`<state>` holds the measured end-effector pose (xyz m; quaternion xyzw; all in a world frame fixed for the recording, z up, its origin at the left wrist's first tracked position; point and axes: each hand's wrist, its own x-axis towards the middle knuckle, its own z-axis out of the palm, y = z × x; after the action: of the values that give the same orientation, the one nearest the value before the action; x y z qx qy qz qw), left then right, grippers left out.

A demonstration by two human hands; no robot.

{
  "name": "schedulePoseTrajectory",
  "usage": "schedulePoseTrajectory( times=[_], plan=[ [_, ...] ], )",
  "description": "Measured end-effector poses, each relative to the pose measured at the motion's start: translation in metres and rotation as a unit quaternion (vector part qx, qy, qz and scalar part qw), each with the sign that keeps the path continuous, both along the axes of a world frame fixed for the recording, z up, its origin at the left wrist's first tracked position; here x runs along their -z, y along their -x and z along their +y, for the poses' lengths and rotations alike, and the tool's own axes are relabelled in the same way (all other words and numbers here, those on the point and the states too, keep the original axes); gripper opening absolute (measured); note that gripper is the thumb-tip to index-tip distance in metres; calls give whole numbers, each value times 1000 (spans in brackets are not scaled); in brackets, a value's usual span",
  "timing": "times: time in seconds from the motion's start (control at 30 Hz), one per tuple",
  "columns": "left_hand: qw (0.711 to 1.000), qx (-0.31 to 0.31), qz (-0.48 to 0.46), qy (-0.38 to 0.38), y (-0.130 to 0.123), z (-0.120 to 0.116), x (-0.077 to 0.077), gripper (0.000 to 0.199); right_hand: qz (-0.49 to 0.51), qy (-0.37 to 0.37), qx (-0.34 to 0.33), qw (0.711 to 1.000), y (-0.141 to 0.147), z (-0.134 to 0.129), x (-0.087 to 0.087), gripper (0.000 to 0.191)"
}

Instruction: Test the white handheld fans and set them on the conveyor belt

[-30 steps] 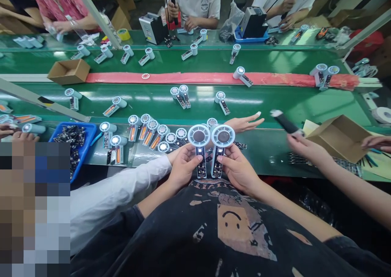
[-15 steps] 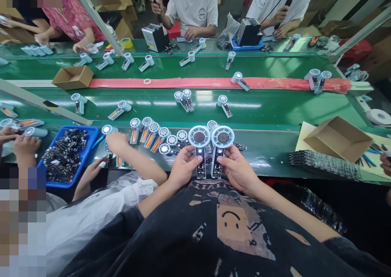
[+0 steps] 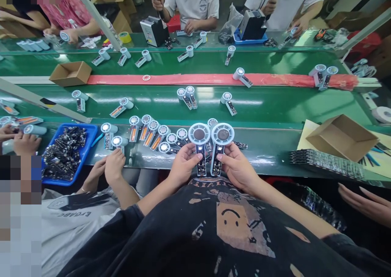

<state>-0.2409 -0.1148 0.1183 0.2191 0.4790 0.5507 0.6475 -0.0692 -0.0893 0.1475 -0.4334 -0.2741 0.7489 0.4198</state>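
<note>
Fans [image 3: 199,135]: 1 in left hand [image 3: 183,163], 1 in right hand [image 3: 239,165].

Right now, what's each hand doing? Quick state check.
Left hand: closed, holding a pale-blue handheld fan.
Right hand: closed, holding a second pale-blue handheld fan.

Two handheld fans [image 3: 199,133], one to each of my hands [image 3: 184,163]
I count three more fans [image 3: 240,73] and one white ring [image 3: 146,78] on the red strip [image 3: 189,80], two blue trays [image 3: 89,141], two box-shaped machines [image 3: 152,30], one yellow tape roll [image 3: 124,36] and one open cardboard box [image 3: 342,136] on my bench [image 3: 271,148].
</note>
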Motion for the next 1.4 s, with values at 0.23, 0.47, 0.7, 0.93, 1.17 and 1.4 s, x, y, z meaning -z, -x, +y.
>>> schedulePoseTrajectory(
  times=[0.23, 0.47, 0.7, 0.93, 1.17, 1.4],
  plan=[
    [998, 48, -2, -40, 2, 2, 2, 65, -8, -28, -3, 1000, -7, 2, 4, 52],
    [998, 42, 9, -38, 0, 5, 6, 62, -12, -34, 12, 999, -12, 3, 15, 52],
    [999, 34, -18, -25, -3, 7, 2, 69, 16, -29, 21, 999, -12, 4, 17, 55],
    [999, 12, -27, -16, -2, 9, 1, 66, 10, -37, 21, 999, -6, 6, 17, 55],
    [999, 5, -34, -19, 1, 5, 1, 64, 4, -22, 13, 1000, -4, 5, 18, 55],
    [1000, 9, -12, -20, 3, 2, 8, 63, -9, -26, 17, 999, -2, 3, 20, 53]
  ],
)
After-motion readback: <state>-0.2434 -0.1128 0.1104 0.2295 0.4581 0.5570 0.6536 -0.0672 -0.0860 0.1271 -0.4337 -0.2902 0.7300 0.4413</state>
